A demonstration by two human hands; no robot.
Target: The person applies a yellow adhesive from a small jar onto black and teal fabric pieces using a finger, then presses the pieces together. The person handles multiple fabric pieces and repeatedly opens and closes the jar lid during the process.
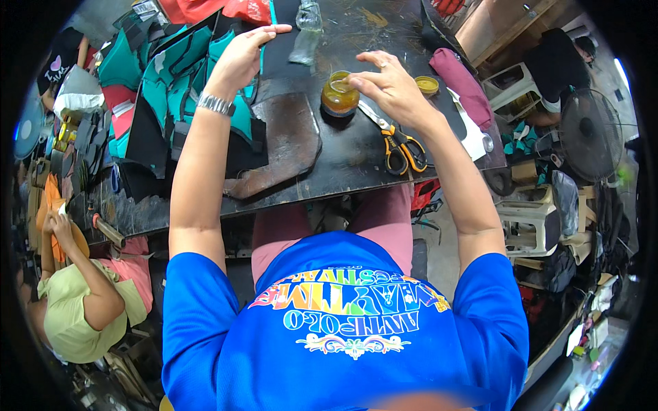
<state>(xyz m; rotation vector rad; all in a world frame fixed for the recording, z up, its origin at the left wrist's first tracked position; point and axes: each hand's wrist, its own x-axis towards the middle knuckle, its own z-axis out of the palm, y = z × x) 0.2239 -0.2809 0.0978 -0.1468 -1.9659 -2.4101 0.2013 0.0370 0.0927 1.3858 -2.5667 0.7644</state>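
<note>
My left hand (248,55) is over the far left part of the black table, its index finger stretched out to the right. It is beside a black panel with a teal edge (273,58), and nothing shows in its fingers. My right hand (387,82) hovers at a glass jar of amber liquid (340,96), with thumb and fingers apart and the thumb at the jar's rim. I cannot tell whether the thumb touches the glass. Orange-and-black-handled scissors (401,149) lie under my right wrist. A dark brown flat pattern piece (284,140) lies between my forearms.
Teal and black cut panels (178,85) pile up at the left. A clear bottle (308,31) is at the far side. A yellow lid (426,85) and a maroon roll (461,85) are at the right. A hammer (108,229) and a co-worker (89,301) are at the lower left.
</note>
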